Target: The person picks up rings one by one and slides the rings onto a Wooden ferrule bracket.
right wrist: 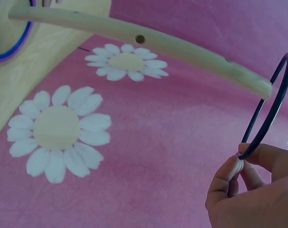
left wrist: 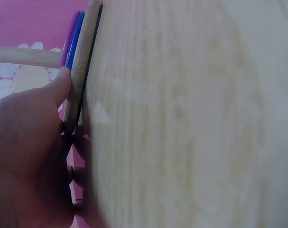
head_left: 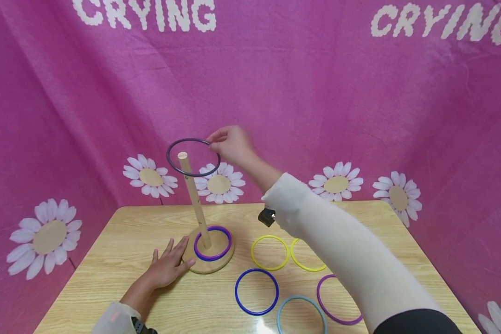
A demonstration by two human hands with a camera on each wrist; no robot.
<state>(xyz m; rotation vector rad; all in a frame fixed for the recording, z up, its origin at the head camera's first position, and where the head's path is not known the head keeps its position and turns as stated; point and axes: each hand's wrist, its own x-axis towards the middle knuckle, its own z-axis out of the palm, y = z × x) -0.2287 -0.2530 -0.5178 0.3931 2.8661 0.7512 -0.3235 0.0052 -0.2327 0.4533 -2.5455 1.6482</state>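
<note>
My right hand [head_left: 233, 144] pinches a dark thin ring [head_left: 195, 175] at its edge, between thumb and fingers. The ring hangs about level with the top of an upright wooden peg [head_left: 196, 204], whose tip shows inside the ring's outline. The peg stands on a round wooden base [head_left: 213, 266]. Around its foot lie a purple ring [left wrist: 68, 38] and, beneath it, a blue ring [left wrist: 74, 40]. My left hand [head_left: 167, 269] rests at the base's left side with fingers spread, its thumb on the rim.
On the wooden table [head_left: 108, 264], right of the base, lie two yellow rings [head_left: 270, 270], a blue ring [head_left: 256, 314], a light blue ring [head_left: 279, 315] and a purple ring [head_left: 318, 292]. My right sleeve [head_left: 338, 236] partly covers some. A pink flowered cloth [head_left: 292, 102] hangs behind.
</note>
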